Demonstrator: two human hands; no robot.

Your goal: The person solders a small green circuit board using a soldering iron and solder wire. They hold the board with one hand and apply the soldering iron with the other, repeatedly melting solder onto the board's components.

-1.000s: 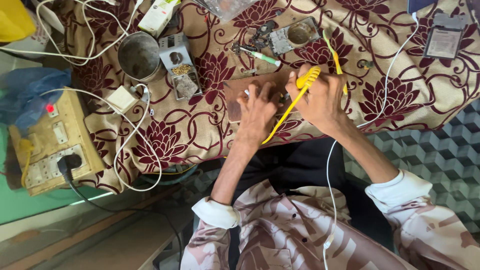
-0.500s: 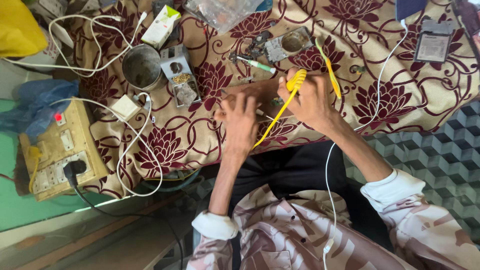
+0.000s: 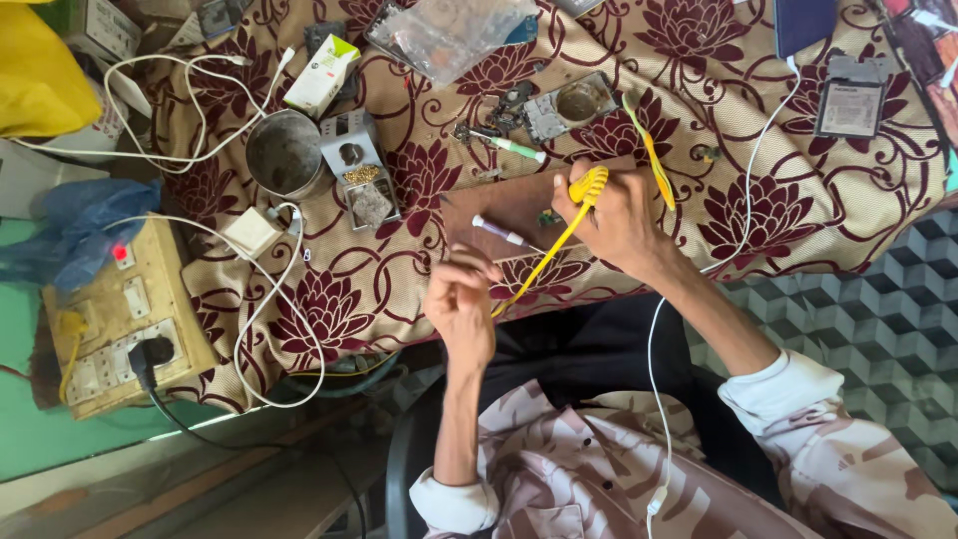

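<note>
My right hand (image 3: 624,225) grips a yellow-handled soldering iron (image 3: 587,186) over a brown board (image 3: 504,205) on the flower-patterned cloth. The iron's yellow cord (image 3: 529,274) runs down toward my left hand. On the board lie a small white and purple pen-like tool (image 3: 496,232) and a tiny green part (image 3: 547,216). My left hand (image 3: 461,299) hovers off the board near the table's front edge, blurred, with its fingers curled together; I see nothing clearly in it.
Yellow tweezers (image 3: 651,152) lie beside my right hand. A metal cup (image 3: 284,155), a small grey box (image 3: 354,160) and a white charger (image 3: 249,232) sit at the left. A switch board with sockets (image 3: 120,324) is at the far left. Phone parts (image 3: 848,100) lie at the back right.
My left hand has pulled back off the brown board toward my body. The right hand keeps the soldering iron over the board, and the pen-like tool is now uncovered.
</note>
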